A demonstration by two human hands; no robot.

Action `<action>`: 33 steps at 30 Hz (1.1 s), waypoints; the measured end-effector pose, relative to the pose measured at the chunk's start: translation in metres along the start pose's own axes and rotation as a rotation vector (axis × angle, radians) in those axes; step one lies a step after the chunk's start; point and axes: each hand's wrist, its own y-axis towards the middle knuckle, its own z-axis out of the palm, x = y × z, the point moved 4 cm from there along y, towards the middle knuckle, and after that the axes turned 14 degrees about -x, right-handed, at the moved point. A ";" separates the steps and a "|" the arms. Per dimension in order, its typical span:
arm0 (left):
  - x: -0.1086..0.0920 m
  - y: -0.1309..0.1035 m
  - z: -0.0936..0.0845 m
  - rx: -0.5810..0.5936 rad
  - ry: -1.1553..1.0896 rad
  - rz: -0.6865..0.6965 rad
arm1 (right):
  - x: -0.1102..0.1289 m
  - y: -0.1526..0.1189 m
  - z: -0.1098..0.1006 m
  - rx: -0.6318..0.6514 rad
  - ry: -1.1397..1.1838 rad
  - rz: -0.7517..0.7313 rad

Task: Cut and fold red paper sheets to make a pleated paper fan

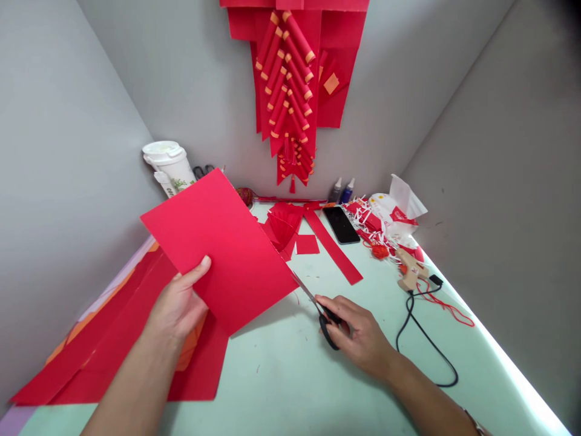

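Note:
My left hand (184, 303) grips a red paper sheet (222, 248) from its lower left side, thumb on top and the other fingers underneath. The sheet is held tilted above the table. In my right hand (358, 333) is a pair of scissors (330, 324) with black handles, fingers wrapped round the loops. The scissors' blades point up and left and meet the sheet's right corner. Beyond the sheet lie a folded red paper fan (284, 227), a small red square (307, 244) and a long red strip (333, 247).
Larger red sheets (122, 339) cover the table's left side. A phone (341, 224), glue bottles (347, 191), paper scraps (367, 221) and a glue gun (411, 269) with a black cord are at the right. A white container (167, 160) stands back left. Red paper decorations (295, 72) hang on the wall.

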 end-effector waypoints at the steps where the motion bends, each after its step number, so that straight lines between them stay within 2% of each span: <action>1: 0.000 0.000 0.000 -0.001 -0.003 0.000 | 0.000 0.000 0.000 -0.003 -0.001 -0.001; 24: -0.003 -0.002 0.002 -0.010 0.011 0.026 | 0.000 -0.001 -0.001 -0.020 -0.014 0.001; 33: -0.003 -0.004 0.002 -0.022 0.005 0.017 | -0.001 -0.003 0.000 0.010 -0.011 0.001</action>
